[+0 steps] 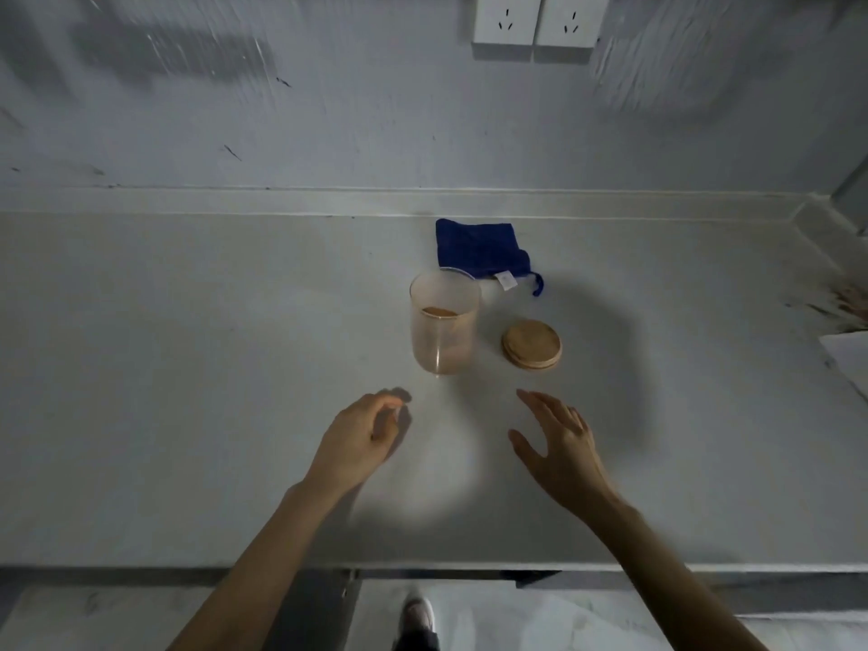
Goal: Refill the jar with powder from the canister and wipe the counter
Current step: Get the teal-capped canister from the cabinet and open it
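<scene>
A clear glass jar [444,321] stands upright and uncovered in the middle of the counter [188,368], with brown powder inside. Its round wooden lid [531,344] lies flat just to its right. A folded dark blue cloth [481,249] rests behind the jar near the back edge. My left hand [364,434] hovers in front of the jar, fingers loosely curled, holding nothing. My right hand [561,444] is spread open below the lid, empty. No canister is in view.
Two wall sockets [533,18] sit above the counter. A white sheet [848,354] and brown stains [845,303] are at the right edge. The counter's front edge [469,567] runs below my arms, with the floor and a shoe [418,613] beneath.
</scene>
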A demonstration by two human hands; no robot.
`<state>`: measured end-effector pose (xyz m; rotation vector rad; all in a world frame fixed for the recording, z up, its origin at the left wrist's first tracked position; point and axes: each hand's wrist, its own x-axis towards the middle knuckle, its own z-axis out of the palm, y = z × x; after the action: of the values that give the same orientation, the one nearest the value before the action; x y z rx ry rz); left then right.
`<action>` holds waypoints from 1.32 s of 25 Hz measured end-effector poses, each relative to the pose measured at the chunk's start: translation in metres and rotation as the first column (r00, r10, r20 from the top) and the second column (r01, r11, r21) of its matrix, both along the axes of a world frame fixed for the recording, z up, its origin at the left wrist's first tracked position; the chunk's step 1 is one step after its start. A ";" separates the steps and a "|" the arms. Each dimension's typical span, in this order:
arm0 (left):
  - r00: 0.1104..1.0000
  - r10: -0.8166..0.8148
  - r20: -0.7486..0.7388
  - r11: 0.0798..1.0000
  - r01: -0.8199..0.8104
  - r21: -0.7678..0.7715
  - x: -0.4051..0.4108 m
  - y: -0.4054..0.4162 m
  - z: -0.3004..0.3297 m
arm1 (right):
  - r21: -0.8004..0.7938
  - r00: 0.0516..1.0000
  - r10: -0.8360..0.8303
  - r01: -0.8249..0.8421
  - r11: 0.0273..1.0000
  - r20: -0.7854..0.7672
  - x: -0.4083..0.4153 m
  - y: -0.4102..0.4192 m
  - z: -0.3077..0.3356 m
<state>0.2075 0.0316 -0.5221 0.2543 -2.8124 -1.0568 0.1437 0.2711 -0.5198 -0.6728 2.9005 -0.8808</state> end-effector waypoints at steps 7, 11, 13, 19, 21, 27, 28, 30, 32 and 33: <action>0.970 0.114 -0.213 0.992 -0.099 0.081 0.093 0.063 0.003 | -0.037 0.991 0.088 -0.084 0.996 0.101 0.071 0.040 0.007; 0.946 0.182 -0.267 0.983 -0.168 0.077 0.161 0.097 -0.011 | -0.150 0.971 0.188 -0.166 0.975 0.148 0.129 0.065 0.002; 0.956 0.227 -0.183 0.974 -0.218 0.069 0.188 0.109 -0.022 | -0.154 0.965 0.211 -0.187 0.970 0.157 0.151 0.074 -0.005; 0.977 0.200 0.076 0.979 -0.202 0.024 0.227 0.116 -0.047 | -0.069 0.941 0.205 -0.194 0.979 0.269 0.178 0.086 -0.034; 0.971 0.193 0.143 0.980 -0.197 0.015 0.228 0.106 -0.057 | -0.026 0.925 0.178 -0.180 0.983 0.334 0.177 0.079 -0.042; 0.923 0.220 0.317 0.969 -0.243 0.035 0.212 0.083 -0.103 | 0.045 0.891 0.127 -0.163 0.986 0.436 0.163 0.042 -0.079; 0.916 0.228 0.330 0.967 -0.253 0.035 0.209 0.081 -0.115 | 0.047 0.891 0.116 -0.152 0.987 0.438 0.162 0.035 -0.088; 0.908 0.239 0.345 0.965 -0.261 0.019 0.204 0.076 -0.141 | 0.073 0.886 0.098 -0.146 0.987 0.454 0.162 0.023 -0.110; 0.912 0.232 0.338 0.968 -0.250 0.010 0.195 0.070 -0.172 | 0.077 0.884 0.085 -0.135 0.988 0.460 0.156 0.010 -0.138; 0.912 0.230 0.341 0.967 -0.254 0.027 0.190 0.068 -0.188 | 0.079 0.886 0.076 -0.125 0.989 0.457 0.151 0.004 -0.153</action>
<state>0.3971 0.1000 -0.7106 0.8449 -2.9244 -1.1490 0.2947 0.2753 -0.6732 -0.5181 2.4504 -0.7446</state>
